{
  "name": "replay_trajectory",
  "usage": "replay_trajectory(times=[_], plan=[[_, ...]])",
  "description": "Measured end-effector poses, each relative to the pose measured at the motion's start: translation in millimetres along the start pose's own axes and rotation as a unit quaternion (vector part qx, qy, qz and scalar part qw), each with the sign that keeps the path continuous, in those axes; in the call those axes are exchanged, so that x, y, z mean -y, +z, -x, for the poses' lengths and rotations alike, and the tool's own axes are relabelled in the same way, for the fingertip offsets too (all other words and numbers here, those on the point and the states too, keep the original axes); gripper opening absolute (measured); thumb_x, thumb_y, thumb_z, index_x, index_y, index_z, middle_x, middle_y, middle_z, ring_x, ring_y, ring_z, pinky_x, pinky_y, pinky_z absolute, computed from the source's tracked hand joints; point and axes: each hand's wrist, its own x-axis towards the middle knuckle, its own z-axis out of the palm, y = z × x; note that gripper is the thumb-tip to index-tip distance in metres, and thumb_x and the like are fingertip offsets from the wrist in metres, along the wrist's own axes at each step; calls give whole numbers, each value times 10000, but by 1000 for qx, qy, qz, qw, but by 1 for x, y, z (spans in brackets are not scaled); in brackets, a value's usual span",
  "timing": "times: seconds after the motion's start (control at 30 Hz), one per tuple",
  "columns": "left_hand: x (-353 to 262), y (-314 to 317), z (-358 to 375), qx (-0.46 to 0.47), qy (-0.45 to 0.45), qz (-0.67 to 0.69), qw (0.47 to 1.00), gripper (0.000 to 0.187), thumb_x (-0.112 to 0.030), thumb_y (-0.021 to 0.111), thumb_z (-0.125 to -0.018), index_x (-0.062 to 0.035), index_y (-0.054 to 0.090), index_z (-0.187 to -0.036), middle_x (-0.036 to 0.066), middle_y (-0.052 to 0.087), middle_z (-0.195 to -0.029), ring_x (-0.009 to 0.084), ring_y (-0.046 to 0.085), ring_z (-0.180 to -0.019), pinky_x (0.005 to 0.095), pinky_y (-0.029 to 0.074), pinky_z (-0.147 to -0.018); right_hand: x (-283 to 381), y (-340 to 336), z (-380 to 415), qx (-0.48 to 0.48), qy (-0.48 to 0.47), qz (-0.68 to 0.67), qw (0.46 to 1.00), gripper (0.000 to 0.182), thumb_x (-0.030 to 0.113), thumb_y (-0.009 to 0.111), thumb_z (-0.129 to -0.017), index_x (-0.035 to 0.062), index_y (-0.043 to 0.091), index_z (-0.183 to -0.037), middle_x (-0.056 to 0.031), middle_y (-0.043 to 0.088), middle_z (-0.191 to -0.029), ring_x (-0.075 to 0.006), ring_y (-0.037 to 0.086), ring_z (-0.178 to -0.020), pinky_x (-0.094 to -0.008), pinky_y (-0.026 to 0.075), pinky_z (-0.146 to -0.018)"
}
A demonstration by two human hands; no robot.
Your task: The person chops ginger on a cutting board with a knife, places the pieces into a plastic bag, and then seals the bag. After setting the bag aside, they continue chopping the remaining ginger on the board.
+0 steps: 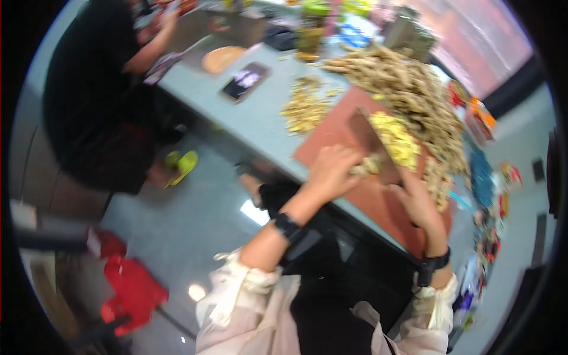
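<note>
A reddish-brown cutting board (pixel 331 133) lies on the counter in front of me. My right hand (pixel 416 201) is closed around a cleaver, its wide dark blade (pixel 370 139) angled across the board. With bent fingertips, my left hand (pixel 332 173) holds a pale piece of ginger (pixel 371 165) against the board, just left of the blade. Peeled yellow ginger pieces (pixel 395 139) are heaped on the blade's far side. The cleaver's handle is mostly hidden in my grip.
Unpeeled ginger roots (pixel 408 83) pile up behind the board; small scraps (pixel 305 106) lie to its left. A phone (pixel 245 81), a round tan disc (pixel 223 59) and a jar (pixel 312 29) are on the counter (pixel 260 127). Another person (pixel 89 89) in black is at the left.
</note>
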Motion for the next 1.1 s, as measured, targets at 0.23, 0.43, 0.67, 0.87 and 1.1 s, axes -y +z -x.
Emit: replay_trajectory(times=[0.23,0.43,0.67,0.87,1.1], plan=[[2,4,7,-24,-18,31,999,236,-207,734,-731,-130,653,-938,30,623,-928,260,569,-998,406,416,-853,23,-15,5,67,130,-103,984,377,73,601,-936,-7,505,-1291,-148,596,-897,-268,572,-788,-372,478,-755],[3,5,8,-24,-22,34,999,211,-199,746,-730,-143,654,-912,21,628,-918,248,569,-1001,397,414,-854,6,-7,9,64,178,-109,976,416,74,605,-931,-18,489,-1320,-136,568,-829,-250,546,-724,-374,465,-718],[3,4,7,-36,-13,31,999,202,-196,745,-731,-141,659,-906,21,630,-918,246,571,-1003,390,415,-856,0,10,-12,18,115,-52,992,470,79,608,-932,-14,473,-1372,-193,602,-862,-292,582,-739,-397,477,-730],[2,3,8,-24,-26,46,998,208,-194,740,-737,-132,669,-922,23,631,-920,250,574,-999,392,420,-866,10,7,5,38,161,-39,985,470,82,613,-928,-17,479,-1368,-204,628,-922,-305,607,-820,-404,484,-802],[0,0,6,-3,-34,51,998,240,-225,741,-740,-126,669,-946,17,628,-941,249,570,-999,397,417,-878,-7,-2,29,15,136,-90,987,421,74,620,-920,-26,509,-1313,-137,608,-963,-248,567,-891,-345,462,-834]])
